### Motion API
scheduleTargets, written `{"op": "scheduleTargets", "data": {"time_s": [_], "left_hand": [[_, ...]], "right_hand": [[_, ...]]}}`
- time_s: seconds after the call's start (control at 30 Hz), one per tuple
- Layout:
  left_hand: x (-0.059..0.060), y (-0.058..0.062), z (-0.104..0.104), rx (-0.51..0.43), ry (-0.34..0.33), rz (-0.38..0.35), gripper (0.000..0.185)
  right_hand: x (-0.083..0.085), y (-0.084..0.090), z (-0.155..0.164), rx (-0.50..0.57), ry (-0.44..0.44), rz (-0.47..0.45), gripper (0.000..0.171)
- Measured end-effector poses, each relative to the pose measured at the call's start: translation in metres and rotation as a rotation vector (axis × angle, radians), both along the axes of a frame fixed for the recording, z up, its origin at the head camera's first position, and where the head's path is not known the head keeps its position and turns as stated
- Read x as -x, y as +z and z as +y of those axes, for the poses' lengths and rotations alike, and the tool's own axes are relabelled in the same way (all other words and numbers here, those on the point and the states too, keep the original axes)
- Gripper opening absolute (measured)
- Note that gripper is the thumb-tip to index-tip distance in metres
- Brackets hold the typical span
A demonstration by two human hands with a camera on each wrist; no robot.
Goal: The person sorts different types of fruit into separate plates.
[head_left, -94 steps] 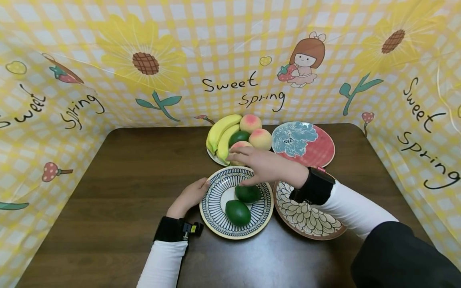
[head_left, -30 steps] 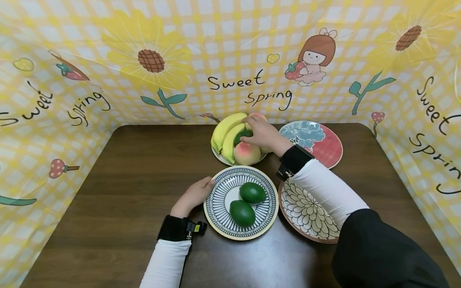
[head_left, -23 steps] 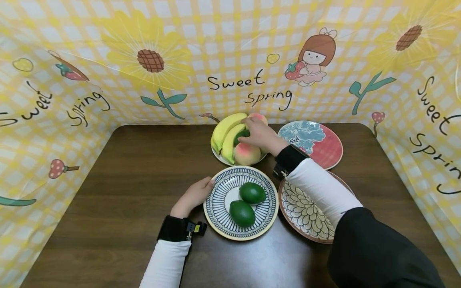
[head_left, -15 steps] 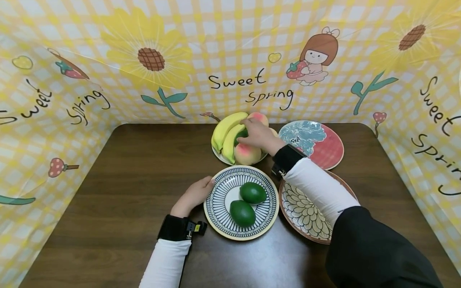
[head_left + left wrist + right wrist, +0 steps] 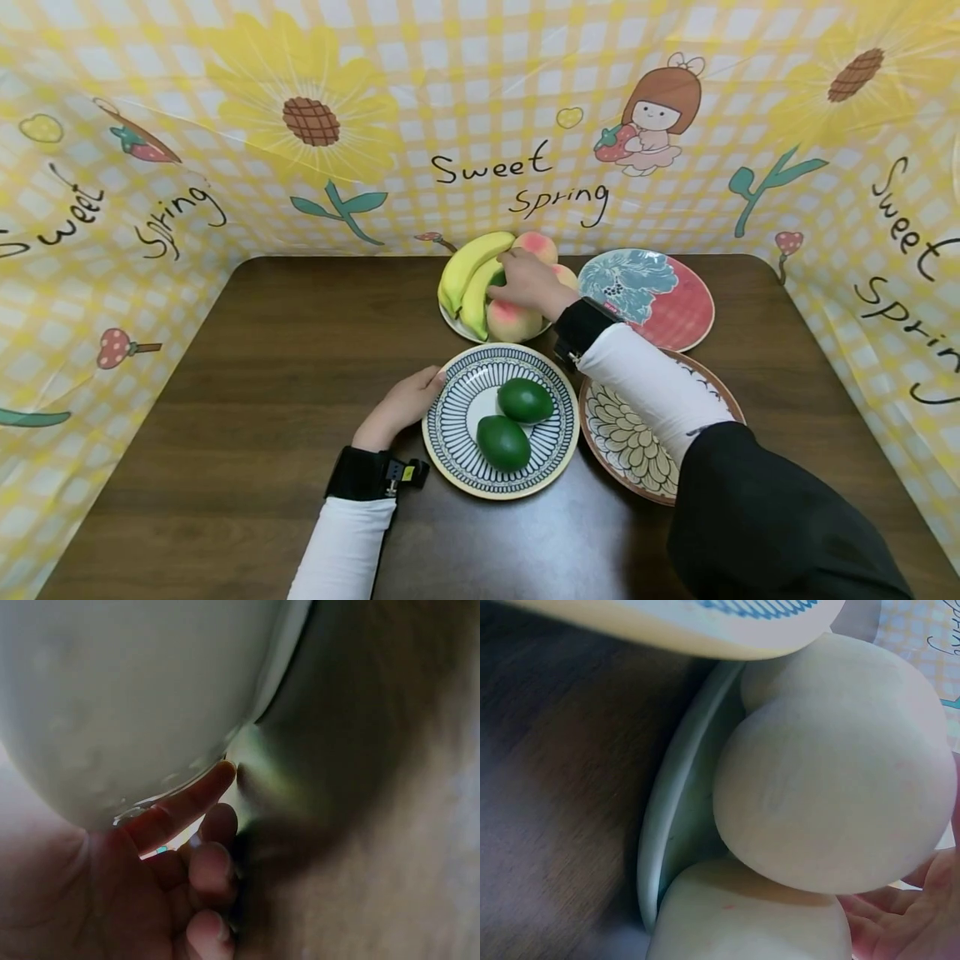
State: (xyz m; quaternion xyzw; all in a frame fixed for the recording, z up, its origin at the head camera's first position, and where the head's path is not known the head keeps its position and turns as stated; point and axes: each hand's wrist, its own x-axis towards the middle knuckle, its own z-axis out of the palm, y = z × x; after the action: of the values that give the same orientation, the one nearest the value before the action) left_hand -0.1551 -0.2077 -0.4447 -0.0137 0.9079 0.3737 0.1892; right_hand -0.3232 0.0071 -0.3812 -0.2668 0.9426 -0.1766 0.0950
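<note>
Four plates sit on the wooden table (image 5: 262,375). Two smooth dark-green avocados (image 5: 525,400) lie on the striped plate (image 5: 450,417) at lower centre, its left rim touched by the loosely curled left hand (image 5: 397,404). At upper centre the fruit plate (image 5: 450,321) carries two curved yellow bananas (image 5: 465,267), three round matte peaches (image 5: 512,321) and one more avocado (image 5: 497,279), which the right hand (image 5: 531,283) grips with curled fingers. Two patterned plates, floral red-blue (image 5: 660,292) and brown petal (image 5: 630,433), lie at right.
</note>
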Motion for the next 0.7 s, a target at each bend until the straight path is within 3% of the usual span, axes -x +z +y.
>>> {"op": "scheduleTargets", "data": {"time_s": [0.37,0.6,0.7], "left_hand": [[-0.001,-0.001,0.0,-0.003,-0.009,0.018,0.043],[-0.002,0.0,0.001,0.002,0.011,0.016,0.042],[-0.002,0.0,0.002,0.012,0.014,0.019,0.041]], "right_hand": [[0.0,-0.004,-0.008,-0.048,-0.028,0.003,0.065],[-0.001,-0.001,-0.011,-0.096,0.01,0.029,0.035],[-0.001,0.001,-0.012,-0.111,0.022,0.023,0.03]]}}
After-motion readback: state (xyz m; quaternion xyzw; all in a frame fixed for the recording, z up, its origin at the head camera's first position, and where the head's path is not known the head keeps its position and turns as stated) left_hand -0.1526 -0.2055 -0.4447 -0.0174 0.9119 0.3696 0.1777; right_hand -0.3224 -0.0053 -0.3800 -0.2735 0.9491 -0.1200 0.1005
